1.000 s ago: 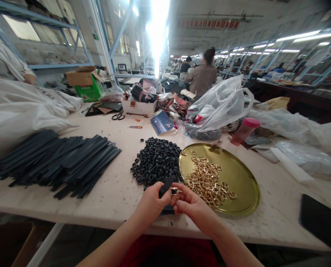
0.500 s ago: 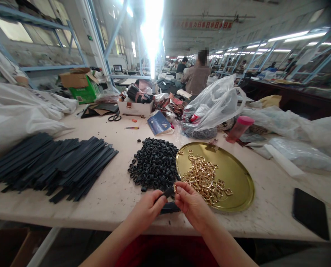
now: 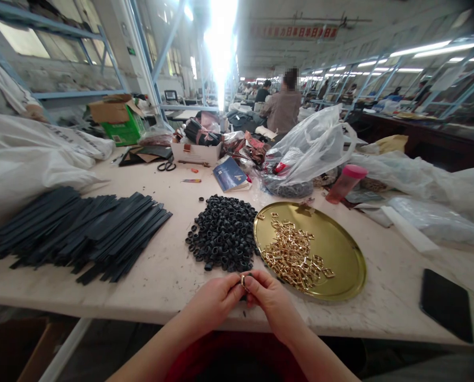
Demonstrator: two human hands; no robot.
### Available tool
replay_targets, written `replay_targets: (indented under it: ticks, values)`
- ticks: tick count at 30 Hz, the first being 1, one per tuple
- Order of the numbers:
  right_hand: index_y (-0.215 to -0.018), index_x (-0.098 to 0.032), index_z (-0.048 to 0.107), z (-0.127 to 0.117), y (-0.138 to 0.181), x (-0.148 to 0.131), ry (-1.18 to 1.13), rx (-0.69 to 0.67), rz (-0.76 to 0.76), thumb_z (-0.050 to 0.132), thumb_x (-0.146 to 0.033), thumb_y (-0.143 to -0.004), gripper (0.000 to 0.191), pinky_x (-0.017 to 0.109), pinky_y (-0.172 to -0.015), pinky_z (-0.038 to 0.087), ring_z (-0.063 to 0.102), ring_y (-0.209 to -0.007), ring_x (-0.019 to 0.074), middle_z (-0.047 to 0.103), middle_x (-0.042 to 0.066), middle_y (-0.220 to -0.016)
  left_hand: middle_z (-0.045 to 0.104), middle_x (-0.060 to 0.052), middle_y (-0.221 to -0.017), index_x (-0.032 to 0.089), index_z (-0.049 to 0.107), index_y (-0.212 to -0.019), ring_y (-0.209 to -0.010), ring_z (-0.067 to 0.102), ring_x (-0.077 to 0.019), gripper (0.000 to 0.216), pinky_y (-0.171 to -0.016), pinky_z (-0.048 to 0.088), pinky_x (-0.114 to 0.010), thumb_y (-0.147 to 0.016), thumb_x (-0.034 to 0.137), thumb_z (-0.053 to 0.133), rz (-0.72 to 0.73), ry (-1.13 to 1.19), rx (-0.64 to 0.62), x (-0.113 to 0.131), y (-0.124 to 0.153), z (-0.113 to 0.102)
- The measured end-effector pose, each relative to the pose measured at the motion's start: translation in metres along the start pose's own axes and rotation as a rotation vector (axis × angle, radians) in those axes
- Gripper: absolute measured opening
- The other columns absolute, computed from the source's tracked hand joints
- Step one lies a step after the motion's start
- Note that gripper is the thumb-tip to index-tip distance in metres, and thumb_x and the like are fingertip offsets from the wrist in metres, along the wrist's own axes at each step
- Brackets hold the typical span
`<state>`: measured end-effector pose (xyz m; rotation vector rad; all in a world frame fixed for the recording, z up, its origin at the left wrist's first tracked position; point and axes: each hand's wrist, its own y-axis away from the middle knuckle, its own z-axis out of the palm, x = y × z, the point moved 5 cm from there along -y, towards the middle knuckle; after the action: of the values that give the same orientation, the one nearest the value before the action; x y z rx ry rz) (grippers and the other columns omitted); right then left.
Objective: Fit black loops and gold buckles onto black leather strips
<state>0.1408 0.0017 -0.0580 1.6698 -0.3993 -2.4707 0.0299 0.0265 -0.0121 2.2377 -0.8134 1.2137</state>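
My left hand [image 3: 217, 298] and my right hand [image 3: 272, 298] meet at the table's front edge, fingers pinched together. Between the fingertips shows a small gold buckle [image 3: 243, 281], gripped by my right hand. The black strap in my left hand is almost wholly covered by the fingers. Just beyond the hands lies a heap of small black loops [image 3: 224, 231]. To its right, a round gold tray [image 3: 342, 254] carries a pile of gold buckles [image 3: 290, 254]. Many flat black strips [image 3: 113, 228] are stacked at the left.
A black tablet-like slab [image 3: 447, 305] lies at the right. Farther back are a blue booklet [image 3: 231, 174], scissors [image 3: 166, 166], a white box [image 3: 197, 154], a clear plastic bag [image 3: 312, 140] and a pink-lidded jar [image 3: 346, 183]. White sacks [image 3: 33, 164] bulge at the left. A person [image 3: 282, 109] is in the background.
My hands have come closer together and slightly lower. The black strap, visible between them before, is now mostly hidden, and the buckle has moved left to my left fingertips.
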Motion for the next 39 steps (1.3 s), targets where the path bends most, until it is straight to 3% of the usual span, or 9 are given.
replay_targets:
  ticks: [5,10,14,18,22,27,33,37,39]
  values:
    - [-0.079,-0.016,0.061,-0.009,-0.001,-0.012,0.135,0.139,-0.201,0.065,-0.041,-0.068,0.028,0.021,-0.050,0.038,0.045,-0.048,0.0079,0.051,-0.005,-0.052,0.048,0.003,-0.060,0.017,0.052,-0.072,-0.058,0.044,-0.0108,0.027,-0.054,0.031,-0.020,-0.085,0.033,0.035,-0.076,0.010,0.005,-0.004,0.002,0.000]
    - [-0.078,-0.016,0.059,-0.007,-0.002,-0.006,0.169,0.119,-0.198,0.068,-0.041,-0.064,0.031,0.022,-0.050,0.038,0.046,-0.049,0.0086,0.053,-0.004,-0.056,0.040,0.006,-0.055,0.016,0.055,-0.081,-0.050,0.036,-0.0081,0.030,-0.048,0.028,-0.019,-0.084,0.040,0.038,-0.109,0.184,0.020,-0.012,-0.001,0.005]
    - [-0.070,-0.014,0.059,-0.004,0.001,-0.002,0.287,0.084,-0.200,0.057,-0.046,-0.072,0.032,0.024,-0.052,0.038,0.047,-0.052,0.0109,0.053,-0.002,-0.055,0.036,0.008,-0.049,0.014,0.053,-0.074,-0.043,0.031,-0.0060,0.034,-0.042,0.025,-0.018,-0.081,0.044,0.040,-0.179,0.291,0.033,-0.019,-0.004,0.007]
    - [-0.069,-0.017,0.053,-0.003,0.000,-0.003,0.236,0.079,-0.178,0.053,-0.046,-0.076,0.031,0.025,-0.053,0.039,0.049,-0.054,0.0117,0.053,-0.002,-0.057,0.043,0.007,-0.052,0.016,0.049,-0.073,-0.036,0.031,-0.0047,0.031,-0.036,0.024,-0.018,-0.079,0.044,0.041,-0.256,0.365,0.004,-0.021,-0.005,0.010]
    - [-0.074,-0.018,0.051,0.000,-0.001,-0.004,0.193,0.056,-0.141,0.048,-0.044,-0.080,0.027,0.026,-0.054,0.042,0.050,-0.055,0.0126,0.053,-0.001,-0.063,0.048,0.005,-0.058,0.016,0.047,-0.069,-0.036,0.033,-0.0048,0.029,-0.035,0.025,-0.019,-0.078,0.043,0.041,-0.283,0.379,0.053,-0.022,-0.007,0.012]
    - [-0.069,-0.019,0.054,-0.002,0.008,-0.020,0.598,0.194,-0.502,0.054,-0.031,-0.075,0.013,0.028,-0.063,0.041,0.050,-0.069,0.0158,0.055,0.002,-0.071,0.048,0.003,-0.056,0.016,0.048,-0.060,-0.054,0.045,-0.0094,0.028,-0.052,0.033,-0.021,-0.080,0.034,0.040,-0.202,0.168,0.223,-0.021,-0.004,0.006]
    - [-0.070,-0.018,0.051,-0.001,0.003,-0.007,0.567,-0.009,-0.300,0.056,-0.030,-0.075,0.014,0.023,-0.055,0.039,0.049,-0.059,0.0124,0.052,-0.002,-0.062,0.049,0.004,-0.052,0.016,0.049,-0.061,-0.051,0.043,-0.0093,0.028,-0.049,0.031,-0.020,-0.076,0.039,0.049,-0.213,0.144,0.141,-0.029,0.001,0.004]
    - [-0.075,-0.018,0.054,0.001,-0.010,-0.012,0.589,-0.241,-0.243,0.046,-0.036,-0.082,0.021,0.023,-0.056,0.040,0.052,-0.062,0.0127,0.056,-0.001,-0.065,0.051,0.006,-0.056,0.017,0.048,-0.094,-0.046,0.047,-0.0094,0.028,-0.044,0.035,-0.019,-0.075,0.037,0.050,-0.225,0.344,0.137,-0.037,-0.002,0.003]
    - [-0.073,-0.018,0.055,-0.006,-0.025,-0.022,0.745,-0.200,-0.294,0.040,-0.036,-0.085,0.027,0.024,-0.056,0.040,0.052,-0.061,0.0131,0.055,-0.001,-0.063,0.052,0.006,-0.058,0.017,0.049,-0.094,-0.045,0.046,-0.0082,0.025,-0.045,0.036,-0.019,-0.078,0.036,0.046,-0.189,0.324,0.159,-0.037,-0.005,-0.001]
